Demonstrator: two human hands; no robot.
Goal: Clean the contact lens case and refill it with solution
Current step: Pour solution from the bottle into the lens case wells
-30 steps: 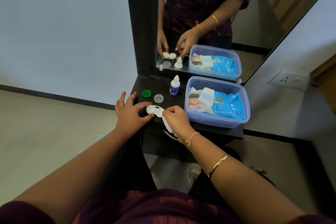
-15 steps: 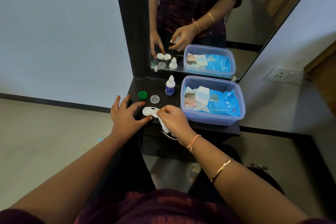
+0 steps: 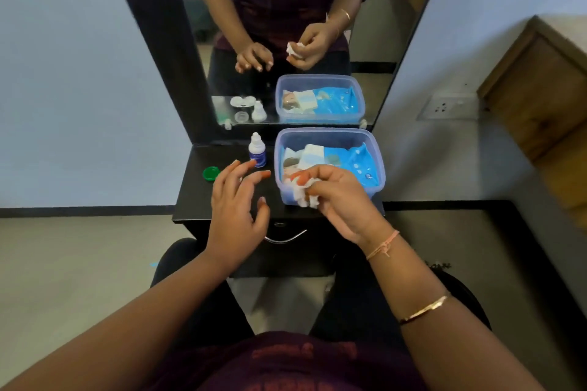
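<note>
Above the surface [image 3: 193, 200], my grips have lifted clear: left grip [image 3: 236, 200] spread, empty; right grip [image 3: 336, 197] clutching a crumpled wipe [image 3: 303, 192]. Tub [image 3: 317, 132] holds blue wipes pack [image 3: 359, 162].

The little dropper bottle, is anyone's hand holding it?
No, the dropper bottle stands upright on the black shelf; the right hand grips a white wipe, the left hand holds nothing.

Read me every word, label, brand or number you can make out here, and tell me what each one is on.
No text here can be read.
Solution bottle: blue label, print too small and blurred to read.
Blue wipes pack in the plastic box: white marks, too blurred to read.
Shirt: faded lettering across the front, unreadable.
</note>
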